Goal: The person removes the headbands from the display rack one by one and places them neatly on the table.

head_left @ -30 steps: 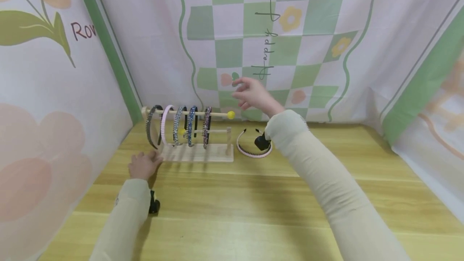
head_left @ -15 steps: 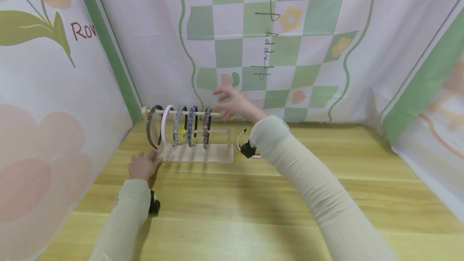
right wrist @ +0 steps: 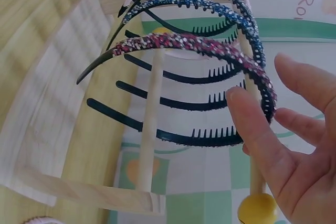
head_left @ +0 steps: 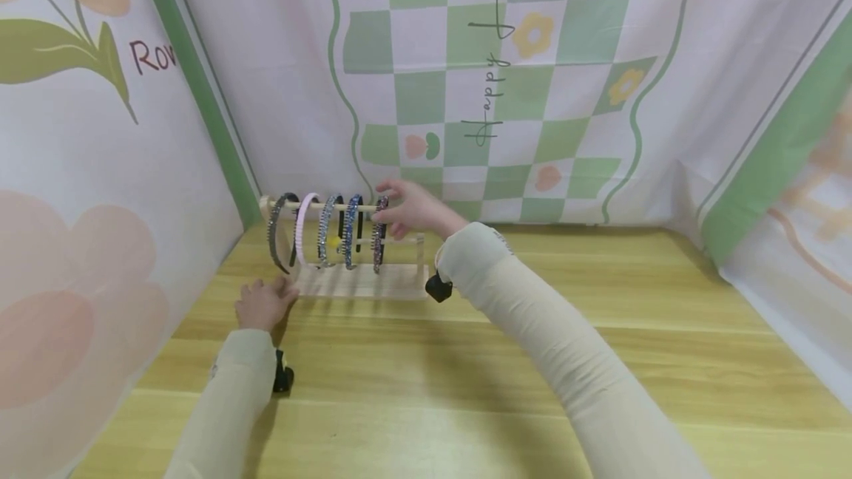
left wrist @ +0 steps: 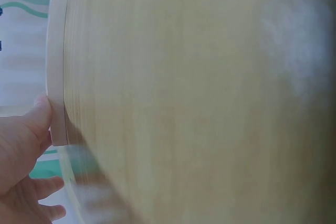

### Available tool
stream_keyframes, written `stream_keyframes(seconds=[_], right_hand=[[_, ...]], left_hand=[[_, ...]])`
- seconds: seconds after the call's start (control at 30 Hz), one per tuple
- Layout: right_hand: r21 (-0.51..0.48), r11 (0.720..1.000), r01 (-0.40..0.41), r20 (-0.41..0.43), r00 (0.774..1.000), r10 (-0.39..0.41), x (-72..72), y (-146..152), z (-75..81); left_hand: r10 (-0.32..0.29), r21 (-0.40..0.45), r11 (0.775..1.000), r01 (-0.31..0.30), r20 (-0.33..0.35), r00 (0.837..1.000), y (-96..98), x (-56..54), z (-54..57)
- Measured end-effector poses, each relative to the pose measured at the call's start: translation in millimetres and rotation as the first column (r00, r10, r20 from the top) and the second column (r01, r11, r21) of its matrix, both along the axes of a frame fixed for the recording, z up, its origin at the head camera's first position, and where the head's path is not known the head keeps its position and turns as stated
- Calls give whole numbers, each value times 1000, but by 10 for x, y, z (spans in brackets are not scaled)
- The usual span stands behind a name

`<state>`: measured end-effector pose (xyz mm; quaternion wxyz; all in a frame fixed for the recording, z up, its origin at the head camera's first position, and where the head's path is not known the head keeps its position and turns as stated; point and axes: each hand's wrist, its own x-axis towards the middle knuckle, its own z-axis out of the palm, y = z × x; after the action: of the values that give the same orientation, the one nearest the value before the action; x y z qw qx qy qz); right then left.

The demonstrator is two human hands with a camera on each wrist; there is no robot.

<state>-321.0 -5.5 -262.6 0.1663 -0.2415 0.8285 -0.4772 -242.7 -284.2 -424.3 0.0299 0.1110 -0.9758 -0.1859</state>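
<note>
A wooden headband rack (head_left: 319, 283) stands at the back left of the table. From its upper rod hang a dark headband (head_left: 273, 235), a pink one (head_left: 301, 235), a silver one (head_left: 323, 235), a blue one (head_left: 348, 235) and a red-and-silver glitter headband (right wrist: 194, 44). My left hand (head_left: 262, 304) holds the rack's left base corner, with the thumb against its edge. My right hand (head_left: 422, 207) is at the glitter headband, thumb and fingers spread on either side of its top. Whether they touch it, I cannot tell.
A yellow ball (right wrist: 257, 209) caps the upper rod's end. Below runs a lower rod (right wrist: 151, 119). Another pink headband (right wrist: 42, 220) lies on the wooden table (head_left: 413, 390), mostly hidden by my right wrist in the head view. A patterned curtain (head_left: 572, 94) hangs close behind.
My right hand has moved left and down from beyond the rod's end to the glitter headband, its wrist now covering the pink headband on the table. My left hand has stayed put.
</note>
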Motion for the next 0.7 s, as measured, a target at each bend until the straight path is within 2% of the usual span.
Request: stream_keyframes(seconds=[0.47, 0.7], right_hand=[[55, 998, 40, 2, 999, -41, -12, -80, -55], [67, 996, 56, -15, 998, -55, -24, -80, -41]], left_hand=[[13, -1, 1000, -13, 13, 1000, 17, 4, 29], [11, 1, 1000, -11, 11, 1000, -5, -17, -9]])
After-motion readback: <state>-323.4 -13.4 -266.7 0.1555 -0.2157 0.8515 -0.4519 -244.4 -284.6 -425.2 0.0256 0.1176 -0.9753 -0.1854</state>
